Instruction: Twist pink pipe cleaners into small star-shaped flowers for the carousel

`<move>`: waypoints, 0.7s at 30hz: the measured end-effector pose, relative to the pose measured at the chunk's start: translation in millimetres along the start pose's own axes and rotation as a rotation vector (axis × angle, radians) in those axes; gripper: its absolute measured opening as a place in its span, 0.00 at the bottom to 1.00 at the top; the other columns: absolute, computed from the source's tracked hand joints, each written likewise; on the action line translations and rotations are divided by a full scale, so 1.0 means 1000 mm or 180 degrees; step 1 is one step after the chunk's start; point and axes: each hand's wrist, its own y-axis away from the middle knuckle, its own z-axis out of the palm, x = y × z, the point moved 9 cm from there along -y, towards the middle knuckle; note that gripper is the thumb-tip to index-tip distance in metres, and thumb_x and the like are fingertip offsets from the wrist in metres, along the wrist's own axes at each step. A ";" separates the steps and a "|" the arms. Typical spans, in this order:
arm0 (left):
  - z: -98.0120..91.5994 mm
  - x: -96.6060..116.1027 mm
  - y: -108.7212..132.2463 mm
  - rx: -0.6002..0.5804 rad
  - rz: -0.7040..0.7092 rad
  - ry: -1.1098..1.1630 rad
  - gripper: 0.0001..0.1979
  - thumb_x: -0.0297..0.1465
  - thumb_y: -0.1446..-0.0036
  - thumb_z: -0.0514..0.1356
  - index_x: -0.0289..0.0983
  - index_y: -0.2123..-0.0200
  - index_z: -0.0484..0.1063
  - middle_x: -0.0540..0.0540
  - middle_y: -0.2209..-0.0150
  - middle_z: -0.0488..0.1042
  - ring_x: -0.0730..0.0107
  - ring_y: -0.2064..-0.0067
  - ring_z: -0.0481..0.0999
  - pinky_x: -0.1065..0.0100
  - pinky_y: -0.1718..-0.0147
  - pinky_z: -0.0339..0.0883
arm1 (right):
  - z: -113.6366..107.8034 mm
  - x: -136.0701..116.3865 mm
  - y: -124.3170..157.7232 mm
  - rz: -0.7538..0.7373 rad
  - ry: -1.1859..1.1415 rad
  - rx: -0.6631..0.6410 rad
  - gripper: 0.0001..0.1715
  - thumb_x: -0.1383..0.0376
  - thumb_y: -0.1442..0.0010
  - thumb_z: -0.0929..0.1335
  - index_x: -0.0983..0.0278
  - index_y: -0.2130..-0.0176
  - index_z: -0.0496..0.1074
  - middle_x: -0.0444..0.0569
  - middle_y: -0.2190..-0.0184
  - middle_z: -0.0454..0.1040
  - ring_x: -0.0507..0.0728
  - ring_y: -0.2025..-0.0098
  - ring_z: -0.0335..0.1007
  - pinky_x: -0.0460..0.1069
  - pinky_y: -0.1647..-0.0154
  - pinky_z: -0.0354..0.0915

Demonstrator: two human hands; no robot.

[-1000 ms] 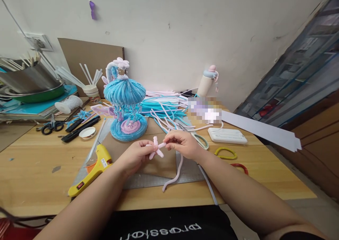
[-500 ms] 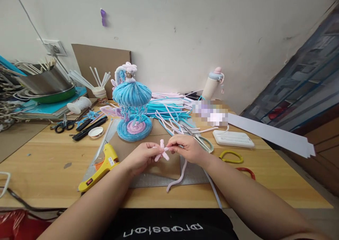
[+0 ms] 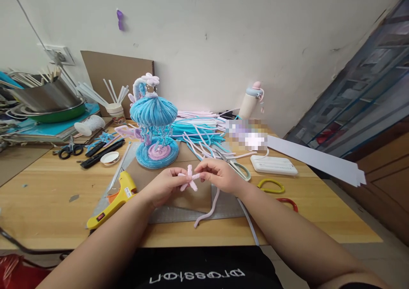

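Both hands meet over a brown cardboard sheet [image 3: 194,199] in the middle of the wooden table. My left hand [image 3: 161,187] pinches a small pink pipe-cleaner flower [image 3: 189,180] with several looped petals. My right hand [image 3: 219,176] pinches the same pink pipe cleaner just right of the flower, and its loose tail [image 3: 207,210] hangs down to the table edge. Behind the hands stands a blue and pink pipe-cleaner carousel [image 3: 154,127].
A yellow glue gun [image 3: 113,199] lies left of my hands. Green-handled scissors [image 3: 238,167], a white flat box [image 3: 274,164], a yellow ring [image 3: 271,186] and a red ring [image 3: 287,203] lie right. Blue and pink pipe cleaners [image 3: 198,129], black scissors [image 3: 68,149], a bottle [image 3: 251,99] sit behind.
The hands keep their pinch on the pink flower and shift only slightly; the view itself swings a little sideways and back.
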 end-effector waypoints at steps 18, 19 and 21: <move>-0.009 -0.001 -0.001 0.0437 0.0012 0.0695 0.11 0.35 0.55 0.67 0.32 0.76 0.74 0.49 0.78 0.68 0.76 0.75 0.64 0.73 0.74 0.57 | 0.003 0.014 0.003 0.0281 -0.0332 0.0683 0.10 0.59 0.44 0.68 0.64 0.65 0.67 0.44 0.72 0.69 0.49 0.73 0.67 0.45 0.71 0.65; -0.010 -0.001 -0.001 0.0453 0.0039 0.0580 0.11 0.35 0.56 0.67 0.32 0.77 0.74 0.50 0.79 0.67 0.77 0.75 0.62 0.73 0.74 0.56 | 0.003 0.011 0.004 0.0214 -0.0164 0.0652 0.10 0.60 0.43 0.68 0.63 0.64 0.68 0.44 0.71 0.70 0.50 0.72 0.67 0.45 0.71 0.64; -0.011 -0.002 -0.001 0.0458 0.0058 0.0414 0.12 0.36 0.56 0.67 0.32 0.77 0.74 0.50 0.79 0.67 0.77 0.76 0.61 0.73 0.75 0.54 | 0.003 0.006 0.004 0.0081 0.0185 0.0571 0.09 0.61 0.43 0.68 0.63 0.62 0.71 0.45 0.71 0.71 0.50 0.71 0.67 0.45 0.70 0.64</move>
